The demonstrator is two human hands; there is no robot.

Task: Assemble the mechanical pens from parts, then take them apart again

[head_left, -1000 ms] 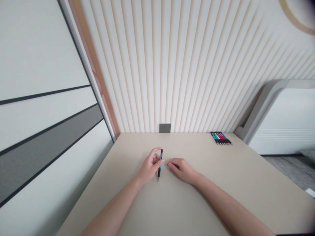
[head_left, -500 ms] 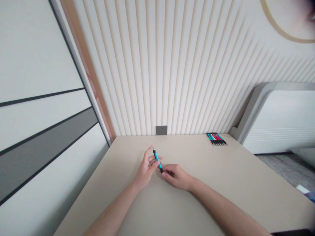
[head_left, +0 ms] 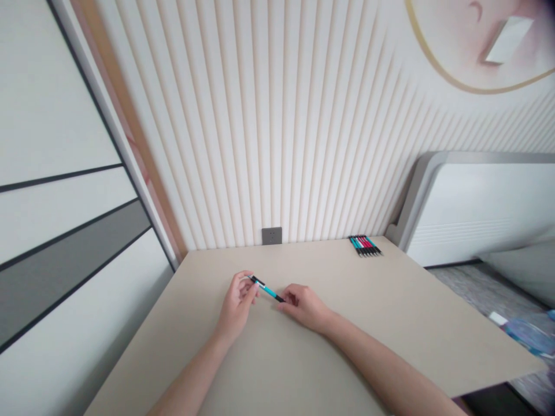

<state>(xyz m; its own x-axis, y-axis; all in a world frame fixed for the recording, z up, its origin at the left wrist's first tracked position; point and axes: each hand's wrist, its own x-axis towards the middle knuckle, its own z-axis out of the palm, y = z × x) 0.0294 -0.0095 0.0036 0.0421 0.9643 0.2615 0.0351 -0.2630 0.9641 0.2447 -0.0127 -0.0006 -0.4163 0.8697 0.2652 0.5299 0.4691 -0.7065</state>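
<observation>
A teal and black pen (head_left: 267, 289) is held between both hands above the beige table (head_left: 390, 323). My left hand (head_left: 236, 303) pinches its upper end with fingertips. My right hand (head_left: 303, 306) is closed on its lower tip end, knuckles resting near the tabletop. The pen lies tilted, its top toward the left. A row of several teal, red and black pens (head_left: 365, 245) lies at the back right of the table, well away from both hands.
A grey wall socket (head_left: 272, 236) sits in the ribbed wall just behind the table. A white and grey headboard-like unit (head_left: 477, 208) stands to the right. A panelled cabinet (head_left: 65, 231) flanks the table's left edge.
The pen went from upright in my left hand alone to tilted and held by both hands. My right hand closed on its lower end. The view shifted so everything slid left.
</observation>
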